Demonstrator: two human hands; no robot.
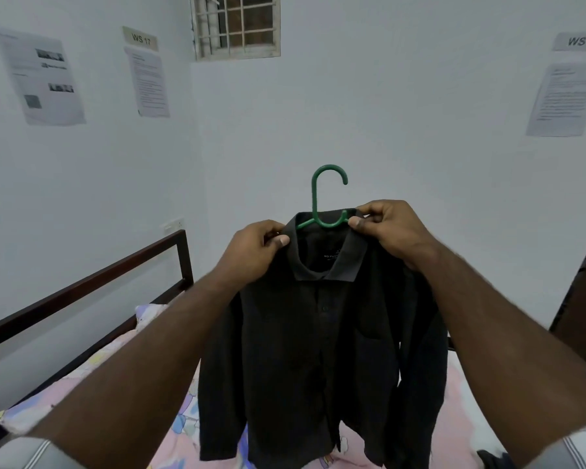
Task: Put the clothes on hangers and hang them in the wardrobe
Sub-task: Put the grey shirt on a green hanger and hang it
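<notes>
A black collared shirt [322, 350] hangs in front of me on a green plastic hanger [325, 198], whose hook rises above the collar. My left hand [257, 248] pinches the shirt's left shoulder by the collar. My right hand [389, 228] pinches the right side of the collar where the hanger's arm enters it. The hanger's arms are mostly hidden inside the shirt. The shirt's lower edge hangs just over the bed.
Below lies a bed with a pink patterned sheet [183, 431] and a dark metal frame rail [92, 282] at the left. White walls carry posted papers [39, 76] and a barred window [236, 25]. A dark wooden edge [582, 296] stands at the right.
</notes>
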